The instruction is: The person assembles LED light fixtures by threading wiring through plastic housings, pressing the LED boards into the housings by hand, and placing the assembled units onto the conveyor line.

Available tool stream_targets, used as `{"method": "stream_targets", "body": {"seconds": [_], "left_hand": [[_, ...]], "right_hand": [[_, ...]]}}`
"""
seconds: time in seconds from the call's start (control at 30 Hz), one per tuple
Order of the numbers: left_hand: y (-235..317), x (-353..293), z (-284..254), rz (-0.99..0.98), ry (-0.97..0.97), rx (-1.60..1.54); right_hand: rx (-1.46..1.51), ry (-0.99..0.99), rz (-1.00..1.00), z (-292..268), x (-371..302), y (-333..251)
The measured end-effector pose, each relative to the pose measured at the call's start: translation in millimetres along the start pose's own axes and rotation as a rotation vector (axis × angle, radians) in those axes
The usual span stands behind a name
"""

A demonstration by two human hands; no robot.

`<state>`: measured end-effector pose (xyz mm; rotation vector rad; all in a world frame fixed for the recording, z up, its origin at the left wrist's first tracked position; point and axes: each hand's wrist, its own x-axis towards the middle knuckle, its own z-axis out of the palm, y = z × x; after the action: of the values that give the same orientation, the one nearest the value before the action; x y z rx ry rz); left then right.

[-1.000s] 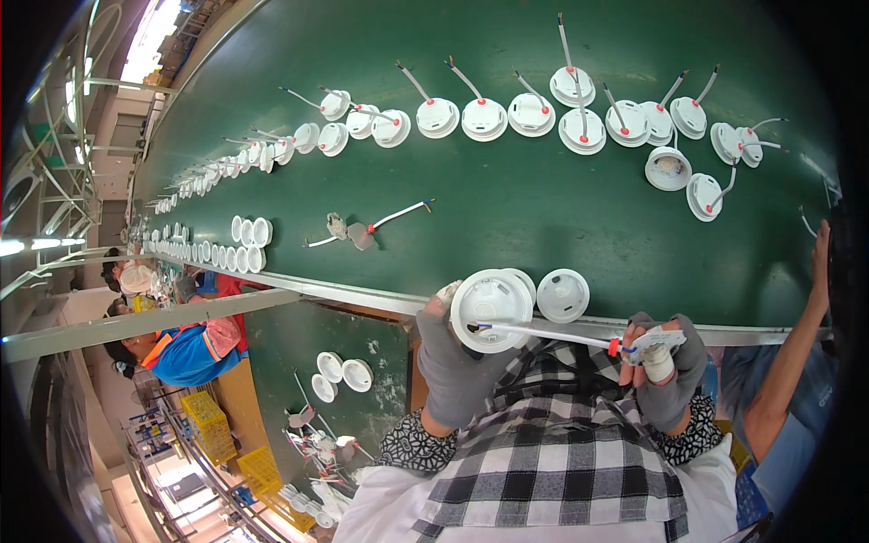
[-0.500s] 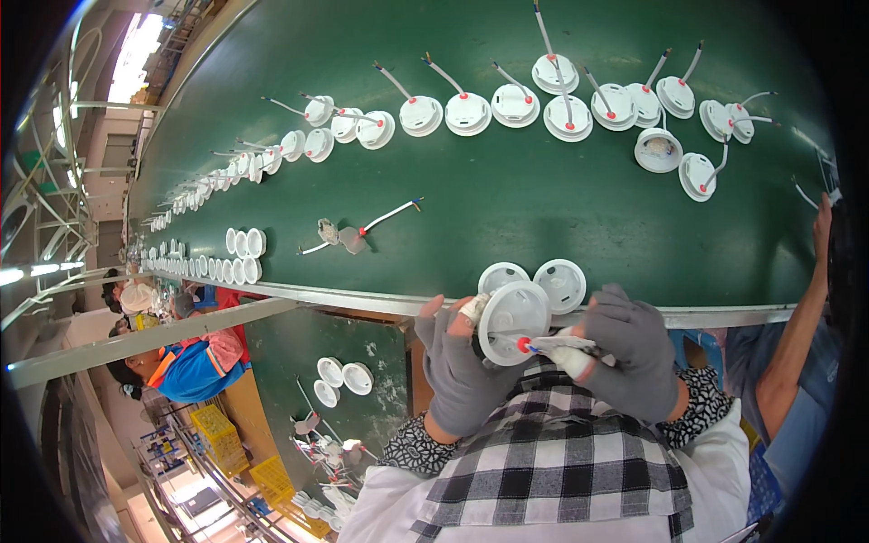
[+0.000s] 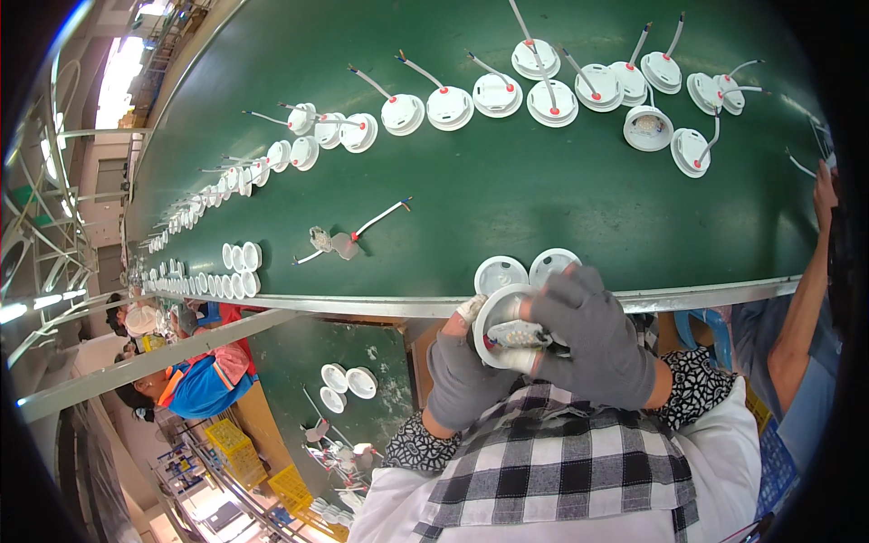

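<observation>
My left hand (image 3: 463, 366), in a grey fingerless glove with wrapped fingertips, grips a round white plastic housing (image 3: 486, 319) by its left rim, tilted toward me at the table edge. In the fingers of my right hand (image 3: 593, 342), gloved likewise, is a small circuit board (image 3: 519, 335) dotted with yellowish components. The board lies over the lower part of the housing's open bowl; my fingers partly cover both. Just beyond, a white round housing (image 3: 500, 272) and another like it (image 3: 549, 263) rest on the green table.
White round lamps (image 3: 449, 109) with upright cables curve across the far table (image 3: 453, 190). A loose cabled board (image 3: 346, 244) lies left of centre. Empty housings (image 3: 243, 258) stand farther left. At right a co-worker's arm (image 3: 806, 299) reaches in; a lower green surface (image 3: 299, 353) holds parts.
My right hand has moved left and brought the circuit board from beside the housing over its open bowl. The board's component side now shows. The view has shifted slightly.
</observation>
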<state>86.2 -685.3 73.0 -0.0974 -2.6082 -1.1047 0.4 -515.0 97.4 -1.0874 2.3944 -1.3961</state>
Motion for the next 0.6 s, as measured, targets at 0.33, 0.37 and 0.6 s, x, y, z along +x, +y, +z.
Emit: {"method": "stream_targets", "body": {"seconds": [0.33,0.37,0.6], "left_hand": [[-9.9,3.8,-25.4,-0.259,-0.319,-0.263],[-14.4,3.4,-28.5,-0.343,-0.343,-0.309],[-20.0,0.3,-38.3,-0.275,-0.446,-0.313]], "right_hand": [[-0.118,-0.007,0.034,6.5,-8.3,2.2],[-0.149,-0.002,0.03,4.0,-7.5,-0.1],[-0.191,0.003,0.008,5.8,-8.5,-9.1]]}}
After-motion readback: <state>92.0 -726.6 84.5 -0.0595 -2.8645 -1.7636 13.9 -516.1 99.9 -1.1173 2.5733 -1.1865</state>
